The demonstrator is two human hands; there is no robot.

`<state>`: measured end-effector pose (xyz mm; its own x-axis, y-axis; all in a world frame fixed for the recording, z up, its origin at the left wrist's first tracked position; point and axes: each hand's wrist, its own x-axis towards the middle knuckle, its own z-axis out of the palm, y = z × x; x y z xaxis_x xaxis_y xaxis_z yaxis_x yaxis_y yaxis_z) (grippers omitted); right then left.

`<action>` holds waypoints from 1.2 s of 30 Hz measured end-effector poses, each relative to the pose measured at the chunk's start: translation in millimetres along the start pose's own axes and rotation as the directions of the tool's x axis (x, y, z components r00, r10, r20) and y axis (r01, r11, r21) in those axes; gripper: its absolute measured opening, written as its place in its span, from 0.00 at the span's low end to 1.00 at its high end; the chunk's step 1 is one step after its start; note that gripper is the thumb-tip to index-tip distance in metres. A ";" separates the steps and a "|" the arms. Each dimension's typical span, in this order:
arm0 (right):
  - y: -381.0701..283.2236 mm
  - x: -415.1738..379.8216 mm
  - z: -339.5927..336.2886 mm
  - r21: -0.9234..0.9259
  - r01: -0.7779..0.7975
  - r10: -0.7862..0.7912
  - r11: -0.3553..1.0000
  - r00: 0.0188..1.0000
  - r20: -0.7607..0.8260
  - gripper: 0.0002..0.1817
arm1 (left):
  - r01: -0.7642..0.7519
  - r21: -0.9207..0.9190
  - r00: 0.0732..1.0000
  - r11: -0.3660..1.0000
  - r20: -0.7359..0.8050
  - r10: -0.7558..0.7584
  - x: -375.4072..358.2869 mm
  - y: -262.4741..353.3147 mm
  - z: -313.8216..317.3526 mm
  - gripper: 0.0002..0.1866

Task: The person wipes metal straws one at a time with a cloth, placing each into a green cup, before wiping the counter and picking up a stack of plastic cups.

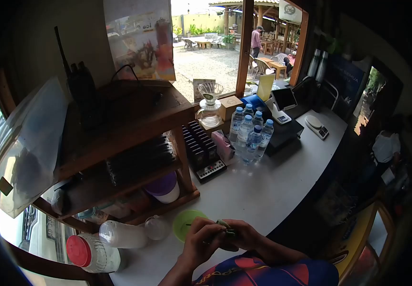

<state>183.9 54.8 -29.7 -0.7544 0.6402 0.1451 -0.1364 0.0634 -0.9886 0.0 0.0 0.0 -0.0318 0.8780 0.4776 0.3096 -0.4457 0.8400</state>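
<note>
Close to my body, my left hand (200, 239) and my right hand (245, 234) meet in front of my chest. Between their fingers is a small, dark green, leaf-like thing (226, 224), pinched from both sides; its exact kind is too small to make out. Just beyond my left hand stands a light green bowl (179, 226), partly covered by that hand. Something small and dark lies inside it. To the left are a round translucent lid (156, 228) and a clear plastic jar (122, 234) with pale contents.
A red-lidded jar (79, 251) stands at the near left, below a wooden shelf (134, 114). Water bottles (246, 131), a rack of black devices (200, 148), a glass coffee dripper (210, 90) and a digital scale (316, 126) occupy the white counter (258, 190).
</note>
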 end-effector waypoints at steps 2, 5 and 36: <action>8.1 9.9 7.6 0.002 0.001 -0.001 1.000 0.999 0.038 0.14 | -0.175 0.116 0.977 0.978 -0.100 0.187 1.2 -5.3 -4.4 0.11; 26.1 19.7 16.3 -0.081 0.014 -0.004 0.997 0.993 0.116 0.13 | -0.190 0.162 0.921 0.968 -0.312 0.233 8.9 3.7 -40.5 0.16; 35.2 -49.1 -66.4 -0.069 -0.032 0.012 0.997 0.965 -0.263 0.12 | 0.125 0.333 0.989 0.935 0.039 -0.146 -22.2 -29.1 -17.9 0.43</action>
<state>258.7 76.5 -74.3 -0.5602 0.8200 0.1174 -0.0680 0.0957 -0.9931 -25.3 -9.7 -30.5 -0.0394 0.9397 0.3396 0.6020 -0.2489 0.7587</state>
